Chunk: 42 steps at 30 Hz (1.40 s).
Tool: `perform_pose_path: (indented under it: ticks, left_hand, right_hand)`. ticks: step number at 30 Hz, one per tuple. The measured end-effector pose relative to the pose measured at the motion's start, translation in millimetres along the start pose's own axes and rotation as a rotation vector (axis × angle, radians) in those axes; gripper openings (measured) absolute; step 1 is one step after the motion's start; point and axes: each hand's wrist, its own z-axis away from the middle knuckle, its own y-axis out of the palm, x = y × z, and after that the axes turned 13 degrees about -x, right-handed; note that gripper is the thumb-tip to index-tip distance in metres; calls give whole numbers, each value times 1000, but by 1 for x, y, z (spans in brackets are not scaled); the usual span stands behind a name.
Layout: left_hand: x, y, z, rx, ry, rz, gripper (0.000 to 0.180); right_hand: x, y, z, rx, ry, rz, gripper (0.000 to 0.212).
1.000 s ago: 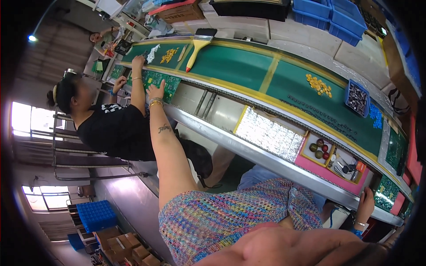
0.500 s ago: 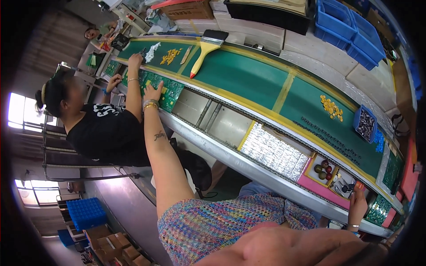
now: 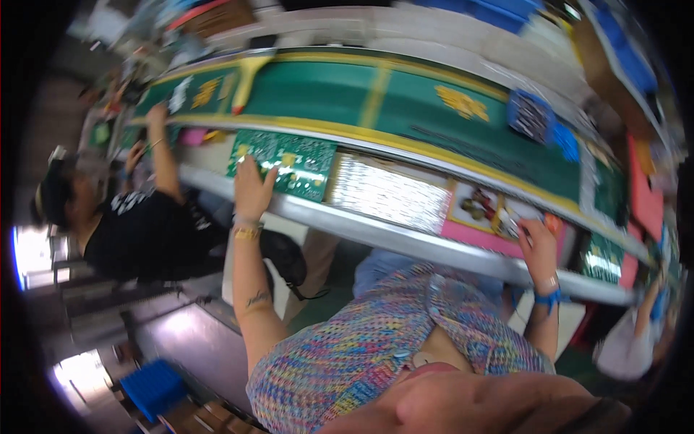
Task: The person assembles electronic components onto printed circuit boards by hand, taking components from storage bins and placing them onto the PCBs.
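A green circuit board panel (image 3: 303, 165) lies across the rails on the near side of the bench. My left hand (image 3: 253, 189) rests on its left part, fingers stretched over the surface and thumb apart. To the right, my right hand (image 3: 538, 249) is over the small yellow-edged tray of metal parts (image 3: 508, 224), close to a small orange-red piece (image 3: 554, 223). Motion blur smears those fingers, and whether they hold anything is unclear. Beside that tray, another compartment holds several dark red and olive round things (image 3: 478, 204). A silvery foil-covered plate (image 3: 390, 192) lies between my hands.
On the green belt (image 3: 311, 90) lie a yellow-handled brush (image 3: 247, 83), small yellow parts (image 3: 461, 102), rows of dark parts (image 3: 463, 148) and a blue bin (image 3: 530, 116) of dark pieces. A co-worker in black (image 3: 144, 231) works at the left. Another board (image 3: 602, 259) sits right.
My left hand and the circuit board panel have moved right along the rails, up to the foil-covered plate. My view has turned; my right hand remains by the parts tray.
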Motion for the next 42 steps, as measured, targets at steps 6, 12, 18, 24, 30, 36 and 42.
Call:
perform_pose_path:
  ticks: [6,12,18,24,30,36,42]
  left_hand:
    - [-101,-24,74,61,384,122,78]
    - [-201,-34,113,181,649,292,92]
    - [-253,-38,122,293,773,421,88]
    - [-234,-26,49,-14,417,666,33]
    - [-203,8,-20,-212,409,620,17]
    - [-204,16,-31,-209,519,494,14]
    - [-208,15,-37,-189,520,475,11]
  right_hand:
    - [-8,0,-32,-202,-125,-74,10]
    - [-42,11,-59,-376,-195,-13,12]
    - [-60,20,-66,-347,-230,24,13]
    - [-67,23,-67,-369,-285,41,12]
    - [-60,24,-69,-378,-272,90,11]
    - [-39,8,-45,-308,-315,-18,11]
    - [-46,20,-33,-239,-323,-39,12]
